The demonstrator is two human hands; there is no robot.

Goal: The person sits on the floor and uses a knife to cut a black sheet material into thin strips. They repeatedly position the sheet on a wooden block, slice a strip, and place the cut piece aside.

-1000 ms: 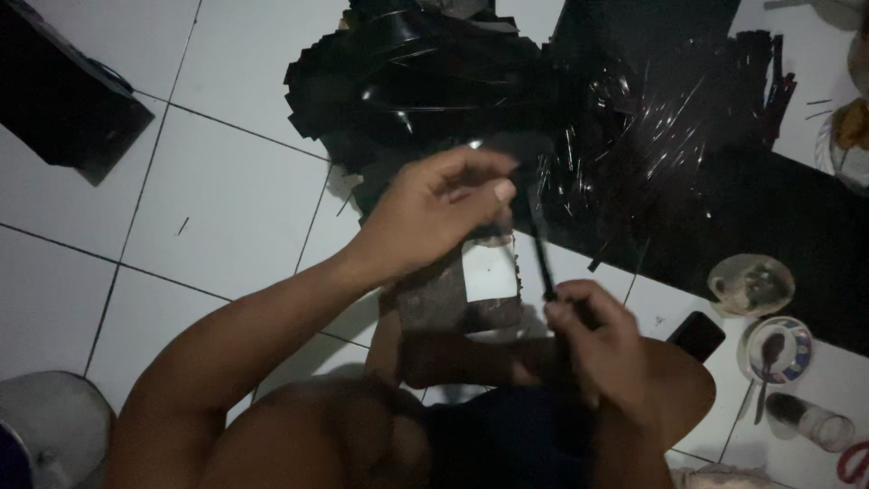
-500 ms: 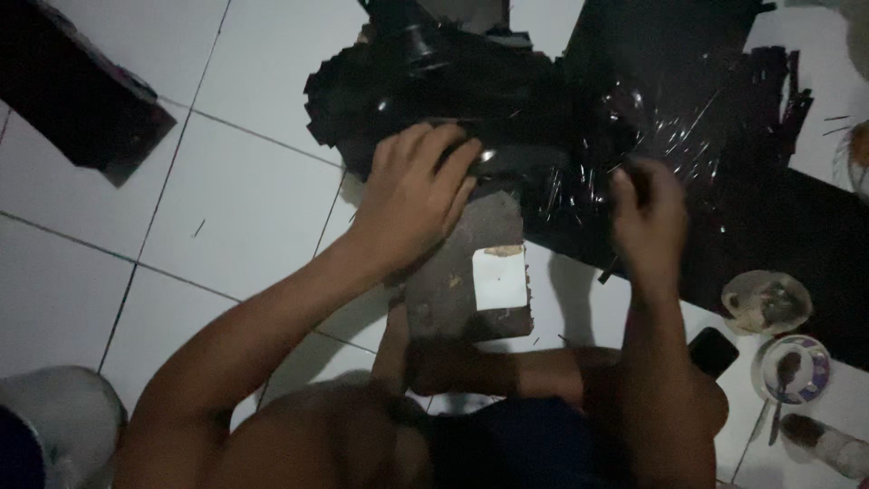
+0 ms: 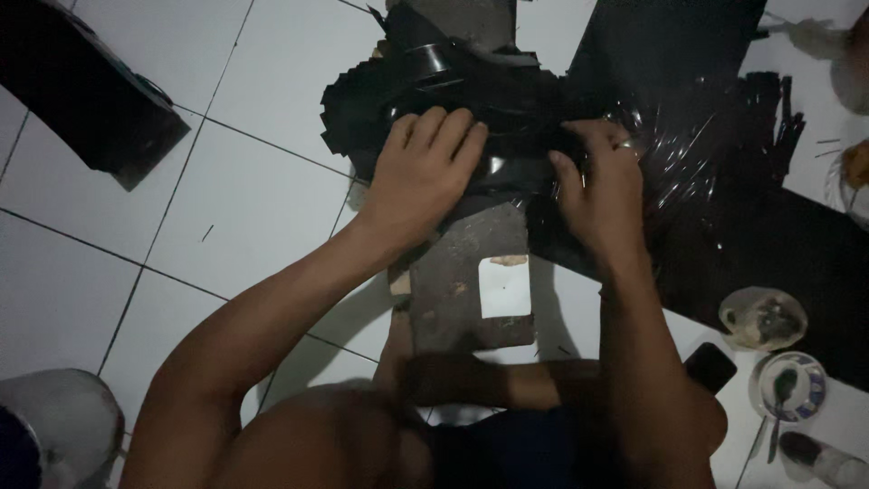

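My left hand [image 3: 425,172] lies palm down on a heap of shiny black sheet pieces [image 3: 480,91] on the white tiled floor, fingers spread over it. My right hand [image 3: 602,186] presses on the same heap just to the right, thumb toward the left hand; whether it grips a piece I cannot tell. Below both hands lies a dark flat board [image 3: 466,290] with a pale square patch [image 3: 503,286] on it. My bent legs are at the bottom of the view.
Black glossy plastic sheeting [image 3: 724,190] covers the floor at right. A dark box [image 3: 86,100] sits upper left. A small dish [image 3: 763,319], a bowl with a spoon [image 3: 790,385] and a black phone [image 3: 710,366] lie lower right. A grey round container [image 3: 59,435] is lower left.
A second ago my hands were raised over the board, the right holding a thin dark strip. Both have moved forward onto the black heap, and the strip is no longer seen.
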